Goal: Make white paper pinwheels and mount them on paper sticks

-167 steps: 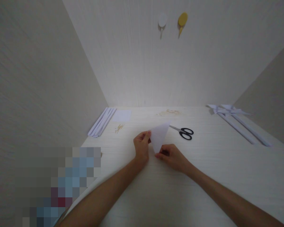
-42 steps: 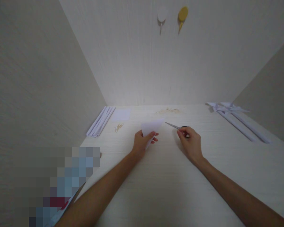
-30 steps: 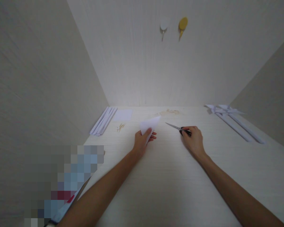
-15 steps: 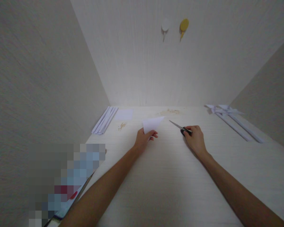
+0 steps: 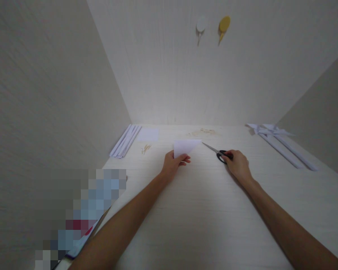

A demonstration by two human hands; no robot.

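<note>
Between the thumb and fingers of my left hand [image 5: 173, 165] is a folded white piece of paper [image 5: 184, 147], triangular, its sharp corner pointing right. My right hand [image 5: 238, 165] grips a pair of scissors [image 5: 222, 154] by the black handles. Their blades look closed, and the tip points left, close to the paper's corner; whether they touch I cannot tell. Behind my left hand a flat white paper square [image 5: 148, 134] lies on the table [image 5: 202, 210]. Several small thin sticks [image 5: 147, 148] lie in front of that square.
Several rolled white paper sticks [image 5: 125, 141] lie at the back left. Paper pinwheels on sticks [image 5: 281, 147] lie at the back right. Tan bits [image 5: 205, 132] are scattered near the back wall, which bears a white hook [image 5: 200, 25] and a yellow hook [image 5: 224, 24]. A blurred-out area covers the lower left.
The folded paper has turned flatter toward me and shifted slightly right. My right hand with the scissors has moved a little right, and the handles have tilted into view. The camera view shifted slightly.
</note>
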